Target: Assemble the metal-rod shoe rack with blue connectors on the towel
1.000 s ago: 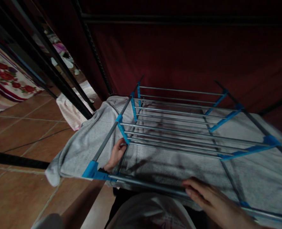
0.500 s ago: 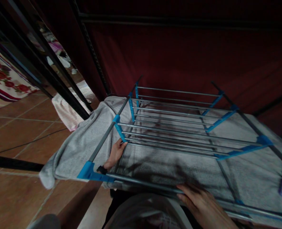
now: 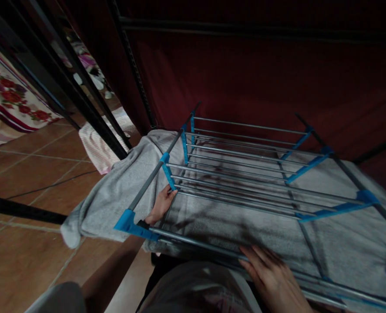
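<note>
Both hands, left hand (image 3: 160,205) and right hand (image 3: 271,278), flat on grey towel (image 3: 232,226) under rack (image 3: 245,174).

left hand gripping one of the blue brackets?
No. The left hand lies flat on the grey cloth under the drying rack, fingertips next to a blue bracket but not wrapped around it.

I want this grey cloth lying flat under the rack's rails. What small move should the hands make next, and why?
Probably slide the right hand outward along the near rail, smoothing the grey cloth. The left hand already reaches under the rails by the blue corner bracket, while the cloth's left end droops bunched over the rack's side.
</note>
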{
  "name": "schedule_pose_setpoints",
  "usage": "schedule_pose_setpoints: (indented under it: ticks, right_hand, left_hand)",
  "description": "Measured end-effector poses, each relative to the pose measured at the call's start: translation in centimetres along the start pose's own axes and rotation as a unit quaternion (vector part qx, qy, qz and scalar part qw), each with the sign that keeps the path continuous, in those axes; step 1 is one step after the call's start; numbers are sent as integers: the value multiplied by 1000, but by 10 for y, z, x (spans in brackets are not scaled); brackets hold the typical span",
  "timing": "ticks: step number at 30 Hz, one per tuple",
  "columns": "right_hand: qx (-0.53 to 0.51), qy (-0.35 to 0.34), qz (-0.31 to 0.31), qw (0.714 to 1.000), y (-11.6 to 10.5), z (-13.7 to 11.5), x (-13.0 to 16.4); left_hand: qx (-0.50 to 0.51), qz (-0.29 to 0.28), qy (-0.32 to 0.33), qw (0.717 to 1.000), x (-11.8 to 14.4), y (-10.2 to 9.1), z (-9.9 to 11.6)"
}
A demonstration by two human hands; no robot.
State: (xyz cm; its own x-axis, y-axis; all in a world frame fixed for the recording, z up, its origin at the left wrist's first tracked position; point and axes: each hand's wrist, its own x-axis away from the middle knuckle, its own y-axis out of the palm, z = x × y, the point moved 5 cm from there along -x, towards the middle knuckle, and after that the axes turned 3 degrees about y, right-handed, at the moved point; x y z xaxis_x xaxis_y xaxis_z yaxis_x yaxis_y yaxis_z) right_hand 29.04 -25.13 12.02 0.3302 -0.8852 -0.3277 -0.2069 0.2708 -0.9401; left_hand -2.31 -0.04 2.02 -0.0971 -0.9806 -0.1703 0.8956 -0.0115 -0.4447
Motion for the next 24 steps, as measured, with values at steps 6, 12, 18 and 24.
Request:
schedule_pose_setpoints:
  ticks: [6, 12, 18, 24]
  right_hand:
    - [11, -40, 53, 998, -18, 3, -6]
    - [12, 70, 76, 995, -30, 48, 18]
    - [102, 245, 170, 949, -91, 116, 50]
    - [204, 351, 201, 891, -142, 181, 74]
  left_hand:
    - [71, 20, 2, 997, 13, -4, -10]
    - [117, 74, -48, 989, 30, -25, -22]
    - [273, 108, -118, 949, 21, -36, 5]
    - [359, 137, -80, 920, -10, -42, 49]
